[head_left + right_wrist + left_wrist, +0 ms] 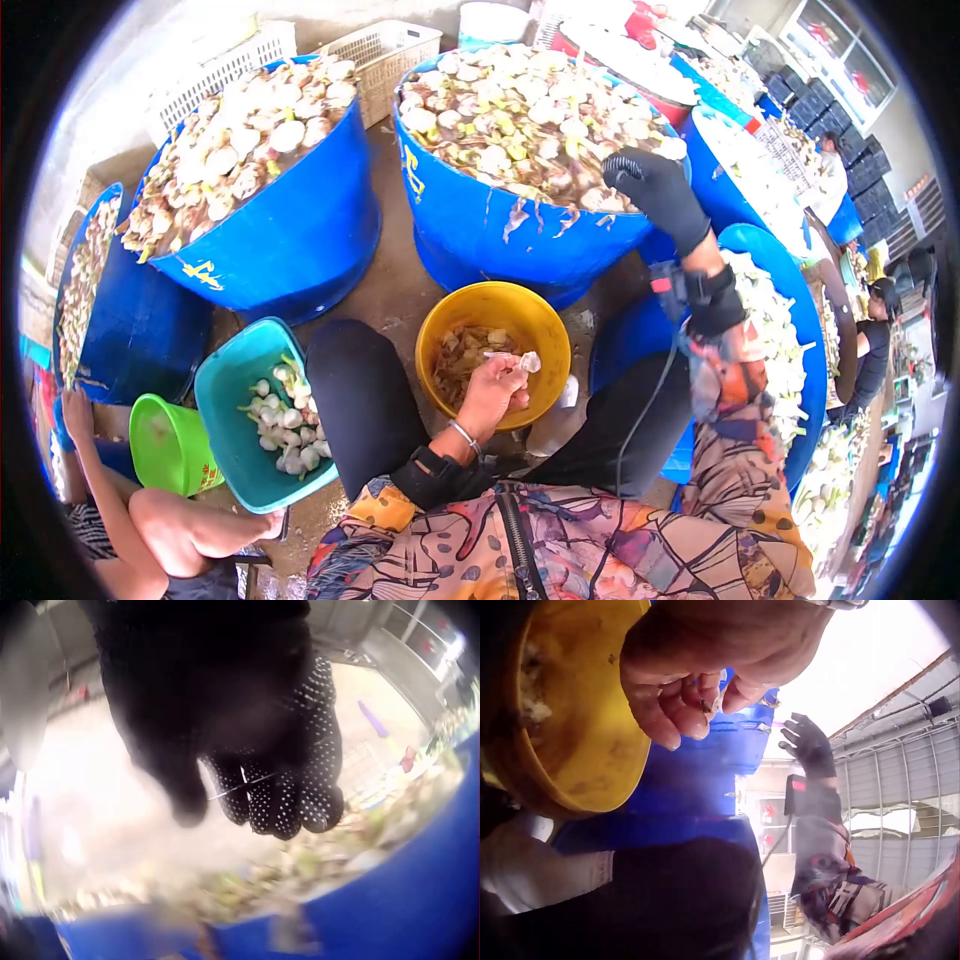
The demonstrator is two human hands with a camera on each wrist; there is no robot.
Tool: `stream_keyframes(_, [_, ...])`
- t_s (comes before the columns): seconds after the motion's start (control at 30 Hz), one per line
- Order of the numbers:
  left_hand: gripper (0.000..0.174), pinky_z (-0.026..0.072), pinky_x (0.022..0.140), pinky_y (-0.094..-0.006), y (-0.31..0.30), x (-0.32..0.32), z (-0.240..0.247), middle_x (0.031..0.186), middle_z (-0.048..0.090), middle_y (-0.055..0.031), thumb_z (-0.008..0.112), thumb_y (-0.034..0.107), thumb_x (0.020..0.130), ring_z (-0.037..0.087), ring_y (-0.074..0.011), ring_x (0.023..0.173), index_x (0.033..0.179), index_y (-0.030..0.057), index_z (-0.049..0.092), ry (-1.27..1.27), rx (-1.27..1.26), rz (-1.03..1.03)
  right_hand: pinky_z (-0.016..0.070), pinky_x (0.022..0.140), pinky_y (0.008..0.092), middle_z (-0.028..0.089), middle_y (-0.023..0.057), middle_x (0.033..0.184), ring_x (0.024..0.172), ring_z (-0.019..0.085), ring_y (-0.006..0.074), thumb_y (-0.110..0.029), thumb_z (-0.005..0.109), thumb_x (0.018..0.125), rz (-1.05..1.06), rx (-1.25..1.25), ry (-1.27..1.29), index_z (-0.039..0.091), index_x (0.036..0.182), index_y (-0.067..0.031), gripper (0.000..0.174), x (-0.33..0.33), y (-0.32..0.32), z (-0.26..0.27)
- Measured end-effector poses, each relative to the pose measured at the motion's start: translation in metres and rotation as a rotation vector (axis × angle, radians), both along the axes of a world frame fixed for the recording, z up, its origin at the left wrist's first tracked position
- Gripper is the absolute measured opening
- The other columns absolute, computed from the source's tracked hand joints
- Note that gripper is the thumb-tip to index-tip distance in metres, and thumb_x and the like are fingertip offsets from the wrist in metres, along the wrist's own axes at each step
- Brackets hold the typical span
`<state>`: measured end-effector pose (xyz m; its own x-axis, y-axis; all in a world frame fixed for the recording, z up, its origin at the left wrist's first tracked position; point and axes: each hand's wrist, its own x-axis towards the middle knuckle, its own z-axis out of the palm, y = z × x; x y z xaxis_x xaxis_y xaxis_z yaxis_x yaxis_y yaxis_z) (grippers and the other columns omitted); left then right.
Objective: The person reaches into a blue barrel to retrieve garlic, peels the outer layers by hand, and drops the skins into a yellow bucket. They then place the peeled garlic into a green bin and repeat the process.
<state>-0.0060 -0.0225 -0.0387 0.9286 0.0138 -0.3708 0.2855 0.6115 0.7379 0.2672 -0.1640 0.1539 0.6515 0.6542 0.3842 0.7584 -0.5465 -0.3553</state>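
My bare left hand pinches a pale garlic bulb over the yellow bucket, which has papery skins in its bottom. In the left wrist view, the fingers of that hand hide most of the bulb. My right hand, in a black dotted glove, is at the near rim of a large blue tub heaped with garlic. Its fingers are spread and loosely bent, the thumb apart, in the right wrist view. A thin shiny line crosses between thumb and fingers; I cannot tell what it is.
At left stand another full blue tub, a teal basin of trimmed bulbs and a green bucket. A blue tub of garlic stands at my right. Another person's arm is at lower left. White crates stand behind.
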Motion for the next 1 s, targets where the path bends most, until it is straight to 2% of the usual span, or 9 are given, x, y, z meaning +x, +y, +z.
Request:
stream_keyframes(0.17, [0.011, 0.0475, 0.056, -0.0235, -0.002, 0.005, 0.005, 0.073, 0.054, -0.0017, 0.053, 0.004, 0.088, 0.054, -0.0098, 0.058, 0.099, 0.0018, 0.055, -0.008, -0.037, 0.025, 0.0465, 0.088, 0.0404, 0.063, 0.0150, 0.111, 0.102, 0.060, 0.0314, -0.049, 0.066, 0.074, 0.032, -0.666, -0.073, 0.061, 0.118, -0.0135, 0.057, 0.051, 0.006, -0.022])
stream_keyframes(0.27, [0.011, 0.0476, 0.056, -0.0235, 0.003, 0.005, 0.000, 0.073, 0.055, -0.0017, 0.054, 0.005, 0.088, 0.054, -0.0095, 0.058, 0.098, 0.0019, 0.056, -0.030, 0.006, 0.031, 0.0460, 0.089, 0.0405, 0.063, 0.0167, 0.110, 0.102, 0.060, 0.0328, -0.050, 0.067, 0.072, 0.053, -0.770, -0.009, 0.060, 0.119, -0.0108, 0.061, 0.058, 0.025, -0.033])
stream_keyframes(0.37, [0.010, 0.0478, 0.055, -0.0235, 0.007, 0.005, -0.001, 0.073, 0.055, -0.0016, 0.054, 0.005, 0.088, 0.054, -0.0089, 0.058, 0.097, 0.0022, 0.056, -0.003, -0.014, 0.058, 0.0466, 0.088, 0.0388, 0.065, 0.0163, 0.105, 0.097, 0.062, 0.0318, -0.040, 0.066, 0.077, 0.220, -0.669, 0.055, 0.062, 0.114, -0.0066, 0.050, 0.072, 0.021, -0.041])
stream_keyframes(0.5, [0.009, 0.0480, 0.055, -0.0238, 0.008, 0.004, -0.003, 0.073, 0.055, -0.0019, 0.054, 0.006, 0.089, 0.054, -0.0088, 0.057, 0.097, 0.0025, 0.056, -0.024, -0.013, 0.044, 0.0457, 0.089, 0.0321, 0.065, 0.0109, 0.104, 0.096, 0.061, 0.0239, -0.019, 0.062, 0.084, 0.358, -0.196, 0.502, 0.062, 0.109, -0.0023, 0.030, 0.094, -0.010, -0.042])
stream_keyframes(0.53, [0.009, 0.0481, 0.055, -0.0239, 0.008, 0.004, -0.003, 0.073, 0.055, -0.0019, 0.054, 0.007, 0.089, 0.054, -0.0090, 0.057, 0.097, 0.0026, 0.055, -0.029, -0.013, 0.034, 0.0465, 0.088, 0.0312, 0.065, 0.0097, 0.102, 0.096, 0.061, 0.0206, -0.018, 0.063, 0.085, 0.572, -0.153, 0.119, 0.061, 0.110, -0.0008, 0.031, 0.117, -0.026, -0.056])
stream_keyframes(0.6, [0.009, 0.0491, 0.056, -0.0253, 0.007, 0.005, 0.001, 0.073, 0.055, -0.0022, 0.053, 0.009, 0.090, 0.055, -0.0101, 0.058, 0.097, 0.0037, 0.054, -0.033, -0.032, 0.015, 0.0464, 0.088, 0.0303, 0.064, 0.0096, 0.105, 0.098, 0.059, 0.0185, -0.018, 0.062, 0.086, 0.148, 0.320, 0.962, 0.060, 0.112, 0.0008, 0.032, 0.088, -0.031, -0.041])
stream_keyframes(0.77, [0.016, 0.0530, 0.062, -0.0302, 0.008, 0.010, 0.016, 0.079, 0.057, -0.0039, 0.048, 0.014, 0.093, 0.058, -0.0139, 0.063, 0.106, 0.0051, 0.052, -0.075, -0.148, 0.023, 0.0463, 0.079, 0.0262, 0.061, 0.0062, 0.099, 0.092, 0.055, 0.0112, -0.013, 0.067, 0.081, 0.012, 0.328, 0.321, 0.057, 0.110, 0.0012, 0.034, 0.012, -0.024, -0.023])
stream_keyframes(0.93, [0.034, 0.0551, 0.069, -0.0330, 0.008, 0.010, 0.013, 0.099, 0.061, -0.0093, 0.049, 0.025, 0.095, 0.064, -0.0186, 0.081, 0.124, 0.0070, 0.043, -0.197, -0.286, 0.009, 0.0461, 0.081, 0.0275, 0.059, 0.0064, 0.097, 0.090, 0.055, 0.0123, -0.010, 0.069, 0.077, 0.086, 0.367, 0.061, 0.053, 0.108, -0.0018, 0.036, -0.071, -0.004, -0.024])
stream_keyframes(1.0, [0.039, 0.0546, 0.074, -0.0352, 0.007, 0.011, 0.022, 0.110, 0.058, -0.0114, 0.050, 0.029, 0.095, 0.063, -0.0203, 0.092, 0.127, 0.0089, 0.040, -0.317, -0.353, 0.034, 0.0465, 0.083, 0.0303, 0.059, 0.0106, 0.103, 0.094, 0.058, 0.0183, -0.008, 0.073, 0.069, 0.130, 0.468, 0.218, 0.054, 0.107, -0.0033, 0.042, -0.105, 0.009, -0.053])
